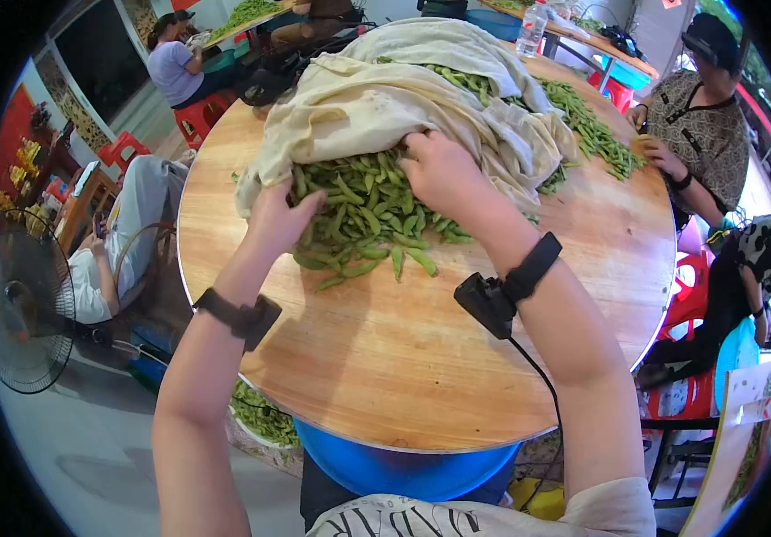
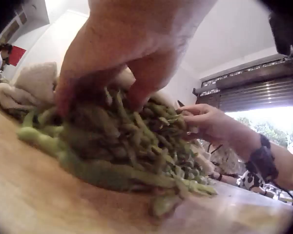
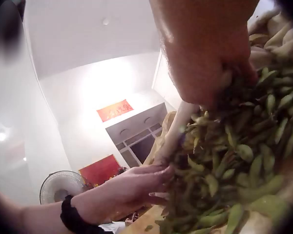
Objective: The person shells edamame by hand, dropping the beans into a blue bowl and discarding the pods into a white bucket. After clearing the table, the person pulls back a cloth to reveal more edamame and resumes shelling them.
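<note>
A heap of green soybean pods (image 1: 363,210) lies on the round wooden table, partly draped by a cream cloth (image 1: 350,112). My left hand (image 1: 280,215) is at the heap's left side, thumb spread out over the pods and fingertips hidden under the cloth's edge. In the left wrist view, the left hand (image 2: 132,53) reaches down among the pods (image 2: 117,141). My right hand (image 1: 446,174) grips the cloth's front edge with curled fingers, just above the pods. The right wrist view has this hand (image 3: 210,73) close over the pods (image 3: 234,161).
More pods (image 1: 591,130) spread along the table's right side, where another person (image 1: 694,116) sits. A blue basin (image 1: 403,461) is below the table's near edge (image 1: 385,438). A standing fan (image 1: 25,300) is at the left. A plastic bottle (image 1: 531,29) stands at the back.
</note>
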A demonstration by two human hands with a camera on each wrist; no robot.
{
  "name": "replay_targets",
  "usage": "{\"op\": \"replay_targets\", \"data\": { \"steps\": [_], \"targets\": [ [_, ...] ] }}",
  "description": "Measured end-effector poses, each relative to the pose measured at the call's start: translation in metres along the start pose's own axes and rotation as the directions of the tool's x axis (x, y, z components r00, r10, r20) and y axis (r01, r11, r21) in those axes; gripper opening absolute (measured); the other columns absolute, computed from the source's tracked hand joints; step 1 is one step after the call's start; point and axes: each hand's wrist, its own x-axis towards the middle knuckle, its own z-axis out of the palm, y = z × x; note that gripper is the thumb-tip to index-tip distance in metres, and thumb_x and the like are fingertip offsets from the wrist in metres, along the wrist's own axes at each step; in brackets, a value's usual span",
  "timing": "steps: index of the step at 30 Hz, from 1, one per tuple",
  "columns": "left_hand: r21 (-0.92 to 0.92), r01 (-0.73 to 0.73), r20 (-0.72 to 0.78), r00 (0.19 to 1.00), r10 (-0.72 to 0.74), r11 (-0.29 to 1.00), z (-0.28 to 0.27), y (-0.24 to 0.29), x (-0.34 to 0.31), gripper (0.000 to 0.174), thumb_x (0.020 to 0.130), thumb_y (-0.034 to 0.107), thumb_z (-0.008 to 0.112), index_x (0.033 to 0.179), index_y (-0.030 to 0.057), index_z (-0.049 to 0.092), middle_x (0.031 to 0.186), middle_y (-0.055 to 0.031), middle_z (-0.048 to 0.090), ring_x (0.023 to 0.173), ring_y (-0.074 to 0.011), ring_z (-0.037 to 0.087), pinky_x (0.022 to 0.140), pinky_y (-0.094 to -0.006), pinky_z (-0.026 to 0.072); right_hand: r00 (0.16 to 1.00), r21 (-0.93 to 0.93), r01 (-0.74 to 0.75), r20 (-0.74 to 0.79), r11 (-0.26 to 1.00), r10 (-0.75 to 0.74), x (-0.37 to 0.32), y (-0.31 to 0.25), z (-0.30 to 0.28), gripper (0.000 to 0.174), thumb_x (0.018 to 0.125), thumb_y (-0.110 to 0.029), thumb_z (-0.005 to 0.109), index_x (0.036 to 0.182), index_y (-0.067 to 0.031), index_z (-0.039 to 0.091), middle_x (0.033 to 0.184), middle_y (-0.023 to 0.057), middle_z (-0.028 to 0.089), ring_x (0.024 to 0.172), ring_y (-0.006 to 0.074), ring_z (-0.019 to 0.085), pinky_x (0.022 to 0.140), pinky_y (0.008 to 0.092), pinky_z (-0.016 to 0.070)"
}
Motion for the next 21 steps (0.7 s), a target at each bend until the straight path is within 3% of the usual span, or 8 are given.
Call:
{"op": "replay_targets", "data": {
  "steps": [2,5,6,9,13,14,18,21],
  "targets": [
    [-0.217,0.119,-0.016,0.992,-0.125,0.969,0.009,0.009,0.011,0.050,0.076,0.019,0.063,0.115,-0.0086,0.047,0.102,-0.0153,0.059,0.088,-0.0178,0.056,0.076,-0.0287,0.0451,0.999,-0.016,0.030,-0.017,0.999,-0.030,-0.009,-0.004,0.007,0.020,0.075,-0.010,0.055,0.094,-0.0042,0.053,0.094,0.0217,0.053,0.093,0.0366,0.051,0.080,0.0426,0.0421],
    [-0.154,-0.043,-0.097,0.995,0.028,0.987,0.034,-0.004,0.008,0.050,0.075,0.015,0.063,0.114,-0.0099,0.045,0.104,-0.0192,0.058,0.093,-0.0198,0.055,0.081,-0.0301,0.0436,0.959,-0.121,0.258,-0.092,0.959,-0.269,-0.028,-0.003,0.018,0.030,0.070,-0.005,0.054,0.100,-0.0065,0.053,0.093,0.0200,0.053,0.092,0.0353,0.051,0.079,0.0414,0.0431],
    [0.034,-0.084,-0.131,0.987,0.088,0.996,0.038,-0.001,-0.002,0.052,0.073,0.013,0.063,0.116,-0.0094,0.044,0.102,-0.0195,0.059,0.095,-0.0243,0.056,0.085,-0.0313,0.0418,0.941,-0.153,0.300,-0.111,0.942,-0.318,-0.034,-0.007,0.016,0.039,0.066,-0.002,0.054,0.104,-0.0073,0.053,0.092,0.0175,0.054,0.092,0.0337,0.051,0.077,0.0405,0.0441],
    [0.143,-0.121,0.023,0.993,0.119,0.982,0.035,0.009,-0.034,0.063,0.070,0.012,0.066,0.126,0.0017,0.039,0.125,-0.0199,0.042,0.116,-0.0299,0.041,0.097,-0.0340,0.0322,0.963,-0.063,0.218,0.174,0.974,-0.205,-0.048,-0.014,-0.007,0.036,0.066,-0.002,0.055,0.101,-0.0073,0.056,0.089,0.0157,0.055,0.091,0.0324,0.053,0.075,0.0401,0.0449],
    [0.071,-0.220,-0.008,0.975,0.221,0.973,0.009,0.004,-0.045,0.070,0.071,0.017,0.068,0.131,0.0069,0.034,0.132,-0.0182,0.032,0.123,-0.0299,0.031,0.102,-0.0352,0.0254,0.979,0.145,0.128,0.142,0.981,-0.149,-0.032,-0.008,-0.024,0.026,0.072,-0.005,0.057,0.098,-0.0068,0.059,0.100,0.0153,0.057,0.095,0.0333,0.053,0.080,0.0368,0.0451],
    [0.033,-0.212,0.050,0.976,0.210,0.977,0.014,0.002,-0.039,0.071,0.072,0.019,0.068,0.132,0.0073,0.032,0.133,-0.0194,0.030,0.125,-0.0300,0.028,0.103,-0.0350,0.0241,0.971,0.178,0.218,0.059,0.960,-0.232,-0.026,-0.014,-0.022,0.026,0.073,-0.005,0.057,0.099,-0.0060,0.058,0.105,0.0162,0.055,0.097,0.0334,0.053,0.082,0.0372,0.0444],
    [0.155,-0.244,0.219,0.953,0.207,0.957,0.043,0.007,-0.049,0.087,0.069,0.033,0.069,0.137,0.0106,0.020,0.137,-0.0301,0.017,0.126,-0.0418,0.022,0.102,-0.0444,0.0229,0.948,0.025,0.319,0.013,0.947,-0.319,-0.047,-0.026,0.027,0.025,0.069,-0.004,0.057,0.095,-0.0058,0.058,0.093,0.0103,0.054,0.090,0.0294,0.052,0.078,0.0390,0.0435],
    [-0.011,-0.350,0.404,0.855,0.325,0.937,0.013,0.014,-0.068,0.095,0.066,0.033,0.073,0.138,0.0118,0.016,0.137,-0.0292,0.016,0.127,-0.0433,0.019,0.103,-0.0464,0.0213,0.944,0.197,0.154,0.262,0.968,-0.203,-0.072,-0.023,0.000,0.024,0.070,-0.004,0.057,0.094,-0.0055,0.058,0.094,0.0107,0.055,0.091,0.0294,0.052,0.080,0.0394,0.0435]
  ]
}}
